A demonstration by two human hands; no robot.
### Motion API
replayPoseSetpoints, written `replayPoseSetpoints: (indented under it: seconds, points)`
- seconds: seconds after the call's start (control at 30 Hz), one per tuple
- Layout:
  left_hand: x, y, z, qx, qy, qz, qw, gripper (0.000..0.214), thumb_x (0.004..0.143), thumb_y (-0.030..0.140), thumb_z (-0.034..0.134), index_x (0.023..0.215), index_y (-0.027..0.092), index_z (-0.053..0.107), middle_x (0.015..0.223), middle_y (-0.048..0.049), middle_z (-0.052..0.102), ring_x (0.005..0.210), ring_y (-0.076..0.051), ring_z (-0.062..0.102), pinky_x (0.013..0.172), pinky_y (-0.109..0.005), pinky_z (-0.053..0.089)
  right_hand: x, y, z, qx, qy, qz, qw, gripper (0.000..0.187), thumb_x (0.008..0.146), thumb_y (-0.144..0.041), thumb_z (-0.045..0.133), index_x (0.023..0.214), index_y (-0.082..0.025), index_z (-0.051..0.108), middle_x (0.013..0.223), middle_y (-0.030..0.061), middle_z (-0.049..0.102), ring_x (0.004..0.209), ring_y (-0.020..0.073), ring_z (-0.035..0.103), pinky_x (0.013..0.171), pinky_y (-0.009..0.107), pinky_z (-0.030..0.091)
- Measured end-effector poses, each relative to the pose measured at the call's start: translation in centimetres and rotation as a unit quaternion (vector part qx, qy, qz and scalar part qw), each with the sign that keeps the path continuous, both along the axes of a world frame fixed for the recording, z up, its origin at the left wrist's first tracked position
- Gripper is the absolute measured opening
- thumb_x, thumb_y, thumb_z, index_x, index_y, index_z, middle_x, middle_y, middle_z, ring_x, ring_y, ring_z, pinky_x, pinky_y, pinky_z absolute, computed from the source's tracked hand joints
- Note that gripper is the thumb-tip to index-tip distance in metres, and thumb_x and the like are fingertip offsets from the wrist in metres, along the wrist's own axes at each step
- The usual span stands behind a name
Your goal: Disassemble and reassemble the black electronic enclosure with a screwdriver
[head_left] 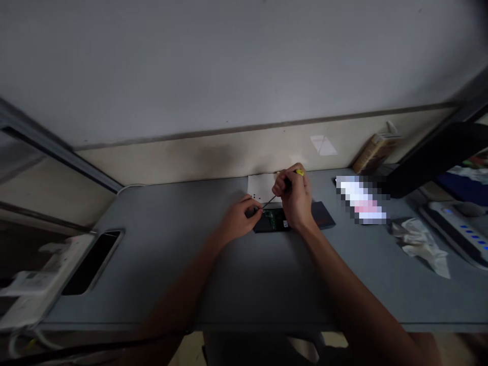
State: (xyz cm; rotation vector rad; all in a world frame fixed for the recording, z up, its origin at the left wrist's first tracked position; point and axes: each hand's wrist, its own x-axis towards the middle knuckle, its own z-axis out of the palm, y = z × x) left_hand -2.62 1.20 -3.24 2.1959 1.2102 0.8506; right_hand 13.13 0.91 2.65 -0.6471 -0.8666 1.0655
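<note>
Left edge: a white power strip [40,287] sits low beside the worktop, with cables trailing below it, and a metal frame [36,134] runs up the corner.
Worktop: the grey worktop [163,254] has a dark oblong slot [91,263] cut near its left edge, and a white cable [129,188] runs along its back.
Left hand: the left hand [239,219] curls over the near side of the device, fingertips beside the screwdriver tip; whether it grips anything, I cannot tell.
Open device: a flat black casing [267,227] lies open, with a green circuit board [273,218] exposed inside it.
Paper: a white sheet of paper [261,184] lies against the wall, with small dark screws [254,195] on it.
Screwdriver: a thin screwdriver [273,199] with a yellow-marked handle slants down to the circuit board.
Right hand: the right hand [294,195] is clenched around the screwdriver handle.
Dark panel: a dark flat panel [322,215] lies under the device's right side.
Right side: a pixelated object [360,200] is too blurred to name. Beyond it are a worn book [375,153], crumpled tissue [419,246] and a power strip with blue lights [455,231].
Wall: plain, with a beige lower band [213,162].
</note>
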Motion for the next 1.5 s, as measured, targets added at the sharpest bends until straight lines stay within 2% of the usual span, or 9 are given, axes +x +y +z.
replayPoseSetpoints:
  seconds: [0.23,0.43,0.8,0.87,1.0,1.1,1.33,1.5]
  points:
    - [0.0,0.3,-0.1,-0.027,-0.023,0.015,0.999,0.010,0.091,0.025,0.064,0.090,0.021,0.073,0.079,0.0012,0.056,0.067,-0.012,0.051,0.066,-0.025,0.044,0.5,0.4,0.1,-0.009,0.052,0.006,0.999,0.032,0.085,-0.030,0.064,0.072,-0.025,0.034,0.060,-0.0072,0.035,0.052,0.0097,0.032,0.047,0.023,0.028]
    - [-0.1,0.4,0.1,-0.027,-0.037,0.009,0.999,0.009,0.091,0.024,0.065,0.091,0.022,0.074,0.077,0.0017,0.055,0.067,-0.012,0.052,0.067,-0.026,0.045,0.6,0.3,0.4,-0.030,0.044,0.001,0.999,0.032,0.084,-0.034,0.063,0.072,-0.026,0.035,0.060,-0.0074,0.033,0.052,0.0099,0.030,0.047,0.025,0.029]
    - [-0.3,0.4,0.0,-0.026,-0.037,-0.002,0.999,0.014,0.092,0.031,0.062,0.091,0.022,0.072,0.080,-0.0004,0.057,0.069,-0.014,0.053,0.067,-0.027,0.045,0.7,0.4,0.1,-0.014,0.021,-0.001,1.000,0.034,0.088,-0.038,0.061,0.073,-0.026,0.032,0.061,-0.0079,0.033,0.051,0.0100,0.032,0.048,0.025,0.031]
    - [-0.5,0.4,0.2,-0.011,-0.009,-0.004,1.000,0.014,0.093,0.027,0.059,0.092,0.022,0.072,0.082,-0.0009,0.059,0.071,-0.015,0.055,0.071,-0.028,0.047,0.7,0.4,0.1,-0.013,0.018,-0.001,1.000,0.035,0.088,-0.039,0.061,0.073,-0.026,0.032,0.061,-0.0078,0.033,0.052,0.0100,0.031,0.047,0.024,0.031]
    - [-1.3,0.5,0.8,0.043,0.083,0.023,0.995,0.020,0.087,0.015,0.052,0.095,0.021,0.070,0.089,-0.0035,0.065,0.085,-0.020,0.062,0.089,-0.035,0.050,0.5,0.5,-0.2,-0.007,0.021,-0.005,1.000,0.035,0.086,-0.039,0.065,0.072,-0.026,0.035,0.059,-0.0081,0.034,0.052,0.0099,0.031,0.047,0.024,0.029]
    - [-1.6,0.7,0.9,0.049,0.123,0.023,0.991,0.024,0.086,0.012,0.049,0.095,0.021,0.069,0.092,-0.0044,0.069,0.088,-0.022,0.064,0.094,-0.037,0.049,0.2,0.6,-0.8,-0.006,0.013,-0.010,1.000,0.036,0.084,-0.041,0.067,0.072,-0.026,0.036,0.058,-0.0081,0.035,0.051,0.0097,0.031,0.046,0.024,0.028]
    - [-1.0,0.5,0.6,0.041,0.130,-0.013,0.991,0.029,0.085,0.010,0.046,0.097,0.023,0.069,0.095,-0.0045,0.074,0.095,-0.023,0.068,0.096,-0.039,0.050,-0.5,0.6,-1.8,-0.004,-0.010,0.007,1.000,0.037,0.086,-0.043,0.066,0.072,-0.026,0.036,0.060,-0.0083,0.037,0.051,0.0090,0.033,0.047,0.024,0.030]
    - [-1.0,0.4,0.7,0.044,0.126,-0.020,0.991,0.029,0.085,0.009,0.045,0.096,0.023,0.068,0.099,-0.0042,0.075,0.100,-0.023,0.069,0.098,-0.039,0.049,-0.7,0.4,-2.0,-0.001,-0.010,0.007,1.000,0.032,0.086,-0.037,0.064,0.073,-0.026,0.037,0.060,-0.0083,0.038,0.050,0.0090,0.035,0.047,0.024,0.030]
